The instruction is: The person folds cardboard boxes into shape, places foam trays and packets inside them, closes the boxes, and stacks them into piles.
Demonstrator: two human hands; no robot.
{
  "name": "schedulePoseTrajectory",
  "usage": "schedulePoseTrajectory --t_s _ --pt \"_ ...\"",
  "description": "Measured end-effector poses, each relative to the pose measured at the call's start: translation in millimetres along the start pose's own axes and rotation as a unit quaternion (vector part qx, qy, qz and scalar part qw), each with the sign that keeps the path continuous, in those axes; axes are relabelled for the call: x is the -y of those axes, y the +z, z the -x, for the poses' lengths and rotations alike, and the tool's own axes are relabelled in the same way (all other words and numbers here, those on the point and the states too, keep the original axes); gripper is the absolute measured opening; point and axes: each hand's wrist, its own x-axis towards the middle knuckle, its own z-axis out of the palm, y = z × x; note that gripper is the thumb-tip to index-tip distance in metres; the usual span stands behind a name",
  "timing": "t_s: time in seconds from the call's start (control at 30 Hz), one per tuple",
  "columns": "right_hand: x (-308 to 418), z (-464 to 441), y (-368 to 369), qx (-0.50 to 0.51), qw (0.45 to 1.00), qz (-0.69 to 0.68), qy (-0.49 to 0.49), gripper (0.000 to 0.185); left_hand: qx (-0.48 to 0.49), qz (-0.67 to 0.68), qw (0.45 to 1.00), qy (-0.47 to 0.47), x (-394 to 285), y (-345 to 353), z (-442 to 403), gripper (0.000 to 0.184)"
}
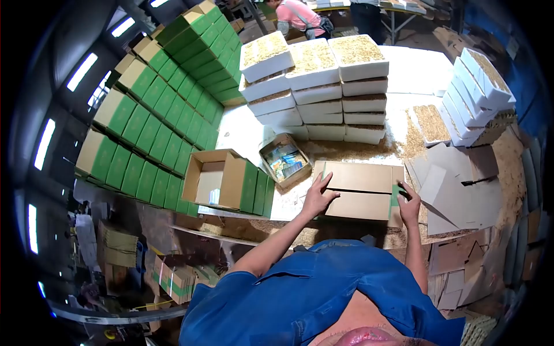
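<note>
A brown cardboard box (360,177) with green ends lies in front of me, its two long top flaps folded in with a narrow gap between them. My left hand (319,197) rests at its left end, thumb and fingers apart on the flaps. At the right end, my right hand (408,203) touches the green edge with curved, parted fingers. Left of the box stands a small open box (285,160) holding blue and yellow packets. An open carton (222,180) with a green side sits further left.
Green and brown boxes (141,124) are stacked high at the left. White foam trays (314,78) with brown filling stand behind, and more trays (470,98) at the right. Flat cardboard (456,187) lies right of the box. A person in pink (300,17) bends at the back.
</note>
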Motion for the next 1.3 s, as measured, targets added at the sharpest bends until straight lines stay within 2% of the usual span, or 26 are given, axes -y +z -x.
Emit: schedulePoseTrajectory --t_s 0.03,0.07,0.17,0.23,0.27,0.3,0.37,0.43,0.5,0.57,0.6,0.63,0.67,0.7,0.73,0.77,0.87,0.9,0.97,1.0,1.07,1.1,1.13,1.17,1.23,1.3 --pt "5 4 -10 0.02 0.993 0.113 -0.041 0.059 0.001 -0.01 1.0 -0.005 1 -1 -2 0.076" --pt "3 16 -8 0.017 0.993 0.113 -0.04 0.059 0.003 -0.011 1.0 -0.003 1 -1 -3 0.076" --pt "-2 52 18 0.146 0.971 0.188 0.017 0.083 -0.017 -0.035 0.999 0.027 4 -1 -3 0.073" --pt "10 52 36 0.107 0.99 0.079 0.045 0.102 -0.004 -0.023 1.0 0.018 4 -11 -11 0.066" --pt "24 48 37 0.047 0.992 0.105 0.057 0.1 -0.001 0.014 1.0 0.001 1 -17 -17 0.058" --pt "41 40 38 -0.004 0.988 0.152 0.01 0.092 0.02 -0.009 1.0 -0.018 -3 -27 -27 0.052" --pt "98 22 29 -0.04 0.959 0.278 0.025 0.079 0.072 -0.016 0.997 0.0 -39 -64 -44 0.049" --pt "120 1 23 -0.082 0.937 0.338 -0.039 0.07 0.15 0.04 0.987 0.037 -55 -90 -60 0.048" --pt "139 -10 14 -0.086 0.953 0.29 -0.031 0.065 0.207 0.158 0.964 -0.052 -67 -97 -59 0.046" --pt "148 3 9 -0.085 0.951 0.297 -0.009 0.058 0.22 0.219 0.948 -0.071 -39 -90 -48 0.053" --pt "148 16 10 -0.051 0.975 0.208 -0.064 0.057 0.201 0.184 0.959 -0.076 -32 -88 -38 0.046" --pt "146 28 11 -0.018 0.986 0.114 -0.118 0.057 0.164 0.21 0.955 -0.132 -34 -86 -21 0.045" --pt "136 39 11 0.017 0.976 0.128 -0.175 0.063 0.125 0.238 0.944 -0.193 -23 -81 -12 0.044" --pt "125 49 13 0.063 0.97 0.151 -0.18 0.062 0.087 0.264 0.926 -0.254 -4 -70 -6 0.044" --pt "115 55 17 0.067 0.969 0.162 -0.172 0.06 0.038 0.247 0.943 -0.219 33 -44 -4 0.069" --pt "106 58 21 0.07 0.968 0.174 -0.165 0.058 -0.002 0.204 0.958 -0.202 57 -27 -5 0.077" --pt "102 24 23 0.046 0.942 0.253 -0.216 0.042 -0.068 0.165 0.964 -0.199 130 13 -30 0.086" --pt "102 5 25 0.052 0.935 0.282 -0.209 0.04 -0.055 0.095 0.978 -0.178 150 21 -38 0.085" --pt "94 -38 38 -0.012 0.918 0.312 -0.245 0.04 0.004 0.158 0.93 -0.33 117 19 -44 0.084" --pt "95 -58 44 0.006 0.91 0.367 -0.192 0.042 0.032 0.092 0.95 -0.297 181 46 -59 0.082" --pt "84 -94 59 0.032 0.892 0.432 -0.132 0.06 0.074 0.202 0.911 -0.351 146 44 -43 0.08" --pt "59 -100 66 0.033 0.892 0.431 -0.131 0.06 0.065 0.196 0.924 -0.321 139 47 -36 0.081" --pt "30 -109 72 0.052 0.883 0.457 -0.094 0.064 0.088 0.252 0.903 -0.336 132 46 -32 0.085" --pt "15 -114 77 0.071 0.871 0.483 -0.056 0.068 0.113 0.214 0.931 -0.274 85 19 -19 0.089" --pt "28 -126 82 0.069 0.874 0.479 -0.045 0.071 0.113 0.343 0.867 -0.343 46 -1 -8 0.097" --pt "31 -117 89 0.077 0.862 0.501 -0.031 0.071 0.132 0.228 0.951 -0.163 35 -4 -4 0.104"
